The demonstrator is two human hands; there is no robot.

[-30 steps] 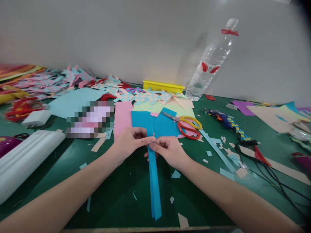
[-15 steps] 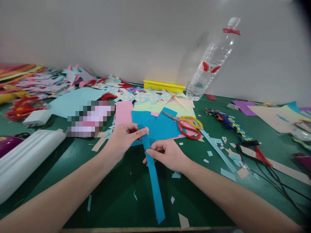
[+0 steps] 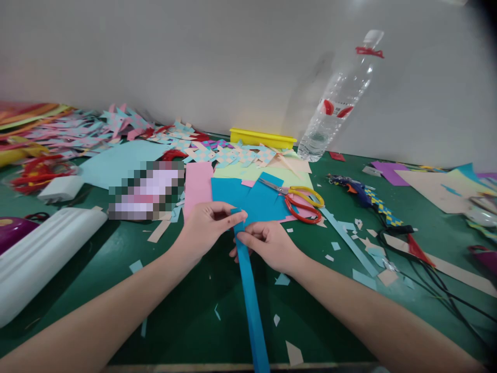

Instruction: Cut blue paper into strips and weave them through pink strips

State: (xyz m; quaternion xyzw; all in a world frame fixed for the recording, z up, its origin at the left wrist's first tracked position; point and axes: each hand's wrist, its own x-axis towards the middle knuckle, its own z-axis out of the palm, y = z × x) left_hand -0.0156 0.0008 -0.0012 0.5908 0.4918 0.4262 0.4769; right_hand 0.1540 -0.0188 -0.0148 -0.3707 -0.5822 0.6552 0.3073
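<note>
A long blue paper strip [image 3: 249, 295] runs from between my hands down to the table's front edge. My left hand [image 3: 209, 225] pinches its top end between thumb and fingers. Just below, my right hand [image 3: 267, 242] grips the same strip, thumb on top and fingertips showing behind it. Blue paper sheets [image 3: 229, 190] lie on the table beyond my hands, beside a pink sheet [image 3: 198, 186]. Scissors with yellow and red handles [image 3: 305, 204] rest on the sheets, their blades slightly apart.
A clear bottle [image 3: 336, 103] leans at the back near a yellow tray [image 3: 262, 138]. A phone [image 3: 149, 191], a white charger [image 3: 61, 188] and a long white object [image 3: 46, 259] lie on the left. Paper scraps and black cables [image 3: 430, 274] are on the right.
My left hand has moved right and slightly down, closer to my right hand. The strip has shifted down and right, its lower end now reaching the bottom of the picture.
</note>
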